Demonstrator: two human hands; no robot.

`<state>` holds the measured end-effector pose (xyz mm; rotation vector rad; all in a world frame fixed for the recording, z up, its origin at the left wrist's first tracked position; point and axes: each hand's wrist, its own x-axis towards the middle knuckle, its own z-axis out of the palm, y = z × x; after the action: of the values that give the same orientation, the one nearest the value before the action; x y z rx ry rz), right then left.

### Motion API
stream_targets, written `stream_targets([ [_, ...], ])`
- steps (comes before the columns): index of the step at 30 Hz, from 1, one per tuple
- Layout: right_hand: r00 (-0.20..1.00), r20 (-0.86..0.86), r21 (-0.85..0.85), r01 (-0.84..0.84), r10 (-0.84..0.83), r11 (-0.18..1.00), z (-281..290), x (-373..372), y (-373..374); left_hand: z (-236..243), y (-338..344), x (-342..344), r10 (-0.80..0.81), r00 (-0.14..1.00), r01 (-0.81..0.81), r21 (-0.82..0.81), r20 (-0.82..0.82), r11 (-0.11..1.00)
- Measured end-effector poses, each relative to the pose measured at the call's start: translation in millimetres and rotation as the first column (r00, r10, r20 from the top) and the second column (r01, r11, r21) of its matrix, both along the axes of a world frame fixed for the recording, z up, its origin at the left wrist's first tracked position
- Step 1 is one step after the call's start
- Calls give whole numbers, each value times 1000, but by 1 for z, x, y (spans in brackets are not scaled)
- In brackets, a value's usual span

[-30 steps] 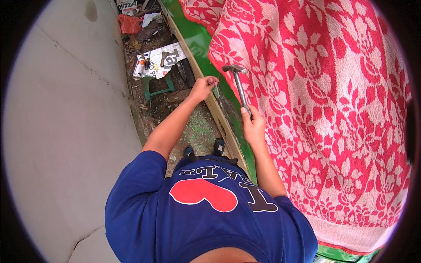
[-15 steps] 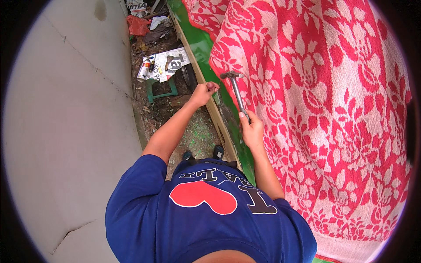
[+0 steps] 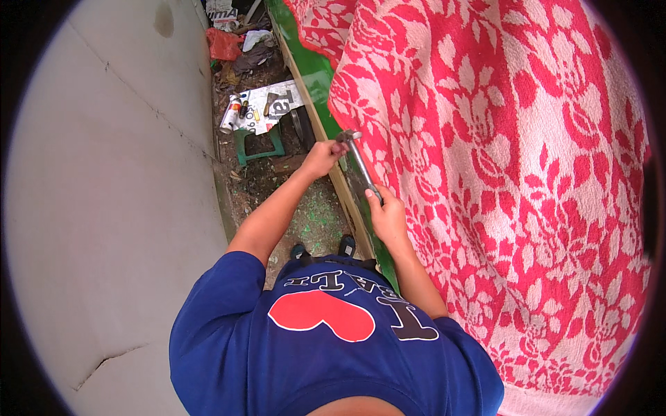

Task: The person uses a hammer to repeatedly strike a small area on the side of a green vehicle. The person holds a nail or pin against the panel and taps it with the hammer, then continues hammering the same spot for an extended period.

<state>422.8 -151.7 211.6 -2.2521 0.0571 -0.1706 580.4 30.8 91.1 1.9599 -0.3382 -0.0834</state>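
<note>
1. Compared with half a second ago, we are seeing the hammer [image 3: 361,165] lower, its head now down against the top of the wooden board [image 3: 326,145], just beside the left hand [image 3: 322,158]; the hands themselves are sitting much as they did.
2. Our right hand [image 3: 387,216] is wrapping its grip fully around the lower end of the hammer's handle, fingers closed tight on it.
3. Our left hand is resting on the board's edge, its grip pinched together right under the hammer head; we cannot tell whether something small is being pinched there.
4. The hammer is showing a grey metal head and a slim, shiny metal shaft, slanting from the board back toward the right hand.
5. The board is pale raw wood, long and narrow, running beside a glossy green panel [image 3: 316,73].
6. Right of the board, a red-and-white flowered towel [image 3: 513,173], thick and woven, is draping down.
7. Left of the board, a small green stool [image 3: 258,144] is standing on littered dirt ground, beside a smooth grey concrete slab [image 3: 104,208].
</note>
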Motion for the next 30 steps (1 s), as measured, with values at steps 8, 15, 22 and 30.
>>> stream_targets([
  [8, 1000, -27, 271, 3, 4, 963, 5, -5, -9, 16, 4, 1, 15, 1000, -15, -88, -9, 996],
  [15, 994, -12, -173, -110, 110, 979, 9, 7, 1, -2, 4, 12, 43, 995, -44, 7, 89, 999],
  [22, 986, -167, 187, 55, -24, 981, -1, -7, -6, -19, 13, -3, 27, 999, -32, -122, -41, 992],
  [30, 987, -150, 349, 106, -56, 931, 2, 1, -11, 14, 9, 3, 2, 997, -17, -207, -74, 978],
])
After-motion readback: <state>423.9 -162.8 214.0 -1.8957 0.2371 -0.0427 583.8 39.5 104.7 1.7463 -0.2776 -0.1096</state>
